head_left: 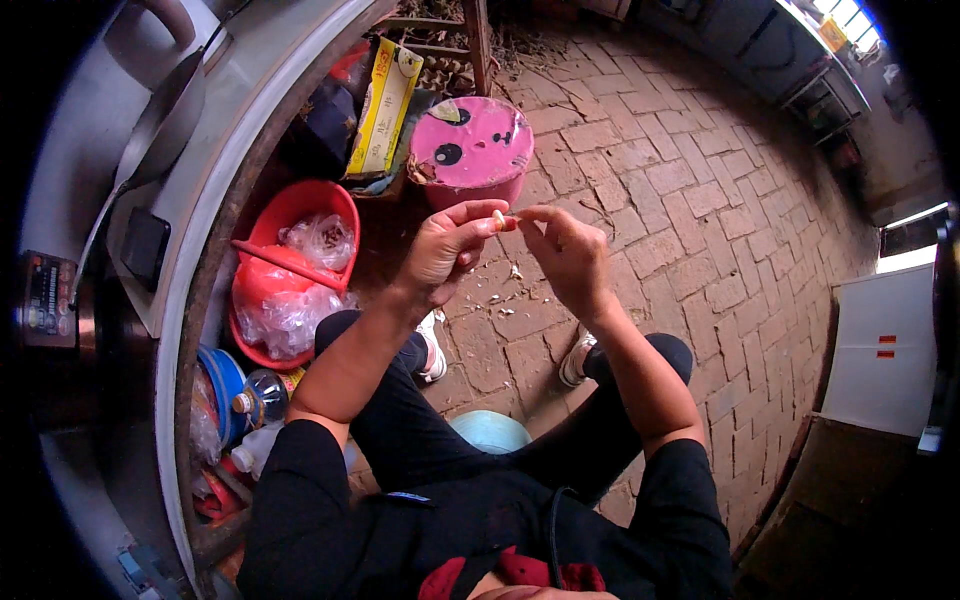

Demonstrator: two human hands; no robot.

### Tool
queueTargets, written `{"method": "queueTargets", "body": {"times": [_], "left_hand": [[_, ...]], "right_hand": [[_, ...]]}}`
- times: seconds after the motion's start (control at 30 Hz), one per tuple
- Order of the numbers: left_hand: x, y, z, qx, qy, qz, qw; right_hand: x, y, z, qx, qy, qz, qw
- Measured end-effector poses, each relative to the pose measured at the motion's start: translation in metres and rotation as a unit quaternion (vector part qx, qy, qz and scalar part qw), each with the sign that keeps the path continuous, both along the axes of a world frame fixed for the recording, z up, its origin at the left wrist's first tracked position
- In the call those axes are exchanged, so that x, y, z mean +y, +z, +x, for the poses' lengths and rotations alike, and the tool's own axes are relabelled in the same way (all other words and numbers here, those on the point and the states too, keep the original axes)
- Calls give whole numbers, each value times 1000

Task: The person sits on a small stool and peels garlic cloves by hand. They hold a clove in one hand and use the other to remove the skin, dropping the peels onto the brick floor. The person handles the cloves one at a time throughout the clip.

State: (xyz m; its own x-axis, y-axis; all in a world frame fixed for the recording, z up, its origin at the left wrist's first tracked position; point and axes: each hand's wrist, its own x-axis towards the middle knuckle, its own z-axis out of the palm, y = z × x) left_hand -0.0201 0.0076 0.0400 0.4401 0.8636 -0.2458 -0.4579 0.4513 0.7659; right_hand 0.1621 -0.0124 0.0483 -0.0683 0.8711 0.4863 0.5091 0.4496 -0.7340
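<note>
In front of my knees, my left hand (440, 252) pinches a small pale-and-red piece (502, 221) between thumb and fingertips. My right hand (572, 258) is closed in a pinch at the right end of the same piece; its kind is too small to make out. Beneath the hands, whitish scraps (512, 297) lie scattered on the brick floor between my shoes. Just beyond the hands stands a round pink stool (470, 168) with a cartoon animal face on its top.
To the left sits a red basket (352, 210) holding clear and red plastic bags. Bottles (268, 396) and a blue tub (228, 385) are crowded nearer me. A yellow-and-white box (385, 105) leans by the stool. A light-blue round object (490, 430) shows between my legs.
</note>
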Motion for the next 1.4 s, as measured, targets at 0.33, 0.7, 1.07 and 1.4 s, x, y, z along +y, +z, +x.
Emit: {"method": "queueTargets", "body": {"times": [0.33, 0.7, 1.07, 1.4], "left_hand": [[-1, -8, 4, 13, 6, -18, 1000], [-7, -6, 10, 25, 0, 14, 1000], [-3, -3, 4, 1, -9, 53, 999], [-9, -7, 9, 218, 25, 286, 933]], "right_hand": [[-1, -9, -4, -105, 11, 106, 989], [0, -16, -6, -33, -14, 50, 998], [9, -20, 9, 66, -37, -42, 996], [-6, -13, -13, 498, 178, -424, 735]]}}
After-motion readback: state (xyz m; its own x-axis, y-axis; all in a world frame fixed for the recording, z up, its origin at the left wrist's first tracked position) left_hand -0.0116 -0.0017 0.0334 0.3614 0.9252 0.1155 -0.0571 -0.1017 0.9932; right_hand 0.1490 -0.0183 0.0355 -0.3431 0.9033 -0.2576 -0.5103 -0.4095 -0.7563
